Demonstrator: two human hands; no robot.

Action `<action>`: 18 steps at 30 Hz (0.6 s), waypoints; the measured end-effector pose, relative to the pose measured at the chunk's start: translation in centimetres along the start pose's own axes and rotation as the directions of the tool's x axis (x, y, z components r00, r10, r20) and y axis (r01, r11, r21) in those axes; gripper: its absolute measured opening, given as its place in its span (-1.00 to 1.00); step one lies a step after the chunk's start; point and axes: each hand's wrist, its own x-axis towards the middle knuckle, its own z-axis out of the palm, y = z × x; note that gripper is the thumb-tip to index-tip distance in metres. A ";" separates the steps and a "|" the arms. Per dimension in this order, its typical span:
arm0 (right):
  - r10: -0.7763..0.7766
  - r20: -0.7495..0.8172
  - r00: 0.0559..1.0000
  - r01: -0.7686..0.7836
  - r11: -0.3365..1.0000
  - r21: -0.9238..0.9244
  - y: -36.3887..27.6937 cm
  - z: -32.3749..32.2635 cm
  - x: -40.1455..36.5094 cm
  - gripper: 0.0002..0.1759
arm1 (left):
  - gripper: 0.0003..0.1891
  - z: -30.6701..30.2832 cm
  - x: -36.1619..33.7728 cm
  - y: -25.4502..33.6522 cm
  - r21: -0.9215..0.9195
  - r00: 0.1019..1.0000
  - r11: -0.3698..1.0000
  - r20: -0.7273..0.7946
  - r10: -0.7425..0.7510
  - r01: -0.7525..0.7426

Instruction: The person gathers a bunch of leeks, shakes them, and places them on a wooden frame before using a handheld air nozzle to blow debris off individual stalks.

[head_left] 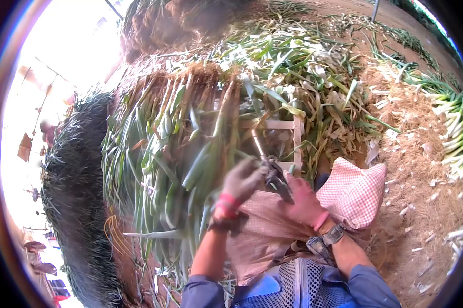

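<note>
The right hand (307, 201) wraps the dark tool (278, 184), held between both hands; the left hand (243, 180) is blurred, grip unclear; beside it stalks (194, 169) lie roots together, presumably for order

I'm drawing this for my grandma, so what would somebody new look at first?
Probably the big pile of green stalks, left of the middle. Next, low in the middle, the gloved left hand and right hand, with a dark tool between them. Then the tangled tan roots on the right, with white stalks near the edge.
</note>
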 end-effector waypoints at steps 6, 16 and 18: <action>-0.006 0.014 1.000 0.004 0.996 0.089 2.7 0.5 -1.2 -0.05 | -0.29 -7.3 6.5 -0.4 0.937 0.955 0.242 -0.282 0.097 0.252; 0.055 0.092 0.994 -0.055 0.998 -0.008 3.2 0.1 -3.0 0.01 | -0.43 -8.8 9.3 3.3 0.940 0.935 0.095 -0.309 -0.175 0.329; 0.057 0.090 0.994 -0.062 0.997 0.055 4.0 0.2 -2.9 0.02 | -0.45 -9.0 8.3 5.7 0.945 0.958 0.165 -0.268 -0.100 0.282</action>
